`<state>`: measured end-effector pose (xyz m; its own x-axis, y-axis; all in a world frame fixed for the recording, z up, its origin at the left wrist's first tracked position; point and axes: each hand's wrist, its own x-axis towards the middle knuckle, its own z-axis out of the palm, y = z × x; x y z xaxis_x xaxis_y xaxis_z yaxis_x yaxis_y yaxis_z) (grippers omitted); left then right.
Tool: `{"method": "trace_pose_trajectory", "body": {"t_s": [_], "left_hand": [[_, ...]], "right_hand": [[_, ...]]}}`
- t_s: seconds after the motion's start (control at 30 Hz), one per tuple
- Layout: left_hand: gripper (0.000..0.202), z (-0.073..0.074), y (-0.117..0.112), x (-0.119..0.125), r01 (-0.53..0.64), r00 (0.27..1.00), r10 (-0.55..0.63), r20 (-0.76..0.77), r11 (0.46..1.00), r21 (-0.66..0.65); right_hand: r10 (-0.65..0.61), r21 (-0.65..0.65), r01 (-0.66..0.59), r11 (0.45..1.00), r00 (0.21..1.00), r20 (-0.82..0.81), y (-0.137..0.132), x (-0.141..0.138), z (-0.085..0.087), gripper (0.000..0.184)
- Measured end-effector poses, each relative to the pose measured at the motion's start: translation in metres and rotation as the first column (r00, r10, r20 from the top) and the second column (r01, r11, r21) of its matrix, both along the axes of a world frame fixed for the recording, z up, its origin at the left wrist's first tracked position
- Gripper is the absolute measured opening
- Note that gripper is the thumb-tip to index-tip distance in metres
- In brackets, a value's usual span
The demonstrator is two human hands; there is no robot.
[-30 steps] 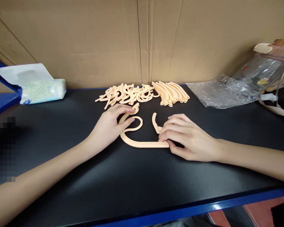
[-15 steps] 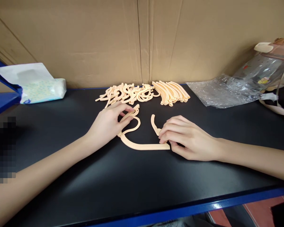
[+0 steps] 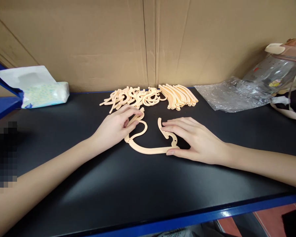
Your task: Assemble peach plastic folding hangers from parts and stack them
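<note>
1. Left hand (image 3: 119,124) pinches the left side of the peach plastic frame (image 3: 149,150) on the black tabletop (image 3: 148,187).
2. Right hand (image 3: 197,141) spreads loosely, thumb on the frame's right end, fingers by the curved hook (image 3: 174,139) (joint fastening unclear).
3. Risk: uneven thumb pressure could twist the hook loose.
4. Versus half a second ago: right fingers opened, more hook shows.

Both hands (image 3: 115,126) (image 3: 196,140) touch curved peach pieces (image 3: 150,151) on a black table (image 3: 138,191).
</note>
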<state>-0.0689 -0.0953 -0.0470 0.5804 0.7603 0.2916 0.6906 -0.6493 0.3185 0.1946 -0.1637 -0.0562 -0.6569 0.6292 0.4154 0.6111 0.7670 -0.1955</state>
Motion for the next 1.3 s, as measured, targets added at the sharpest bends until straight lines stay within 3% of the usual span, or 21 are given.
{"method": "trace_pose_trajectory", "body": {"t_s": [0.23, 0.47, 0.97, 1.3], "left_hand": [[0.027, -0.0037, -0.0035, 0.0011, -0.007, 1.0, 0.007, -0.014, 1.0, 0.019], [0.028, -0.0029, -0.0037, 0.0024, -0.013, 1.0, 0.014, -0.027, 1.0, 0.017], [0.028, -0.0022, -0.0053, 0.003, 0.001, 0.999, 0.0, -0.033, 1.0, 0.018], [0.028, -0.0021, -0.0053, 0.0032, 0.013, 1.0, -0.013, -0.028, 1.0, 0.003]], "right_hand": [[0.057, -0.006, -0.057, 0.998, 0.998, -0.005, 0.0004, 0.0024, -0.0018, 0.033], [0.094, 0.03, -0.093, 0.995, 0.995, -0.022, -0.0006, 0.0018, 0.0003, 0.044], [0.31, -0.056, -0.311, 0.949, 0.95, -0.034, -0.0003, 0.001, 0.002, 0.028], [0.356, -0.047, -0.356, 0.933, 0.934, -0.019, -0.0012, 0.0005, 0.0033, 0.027]]}}
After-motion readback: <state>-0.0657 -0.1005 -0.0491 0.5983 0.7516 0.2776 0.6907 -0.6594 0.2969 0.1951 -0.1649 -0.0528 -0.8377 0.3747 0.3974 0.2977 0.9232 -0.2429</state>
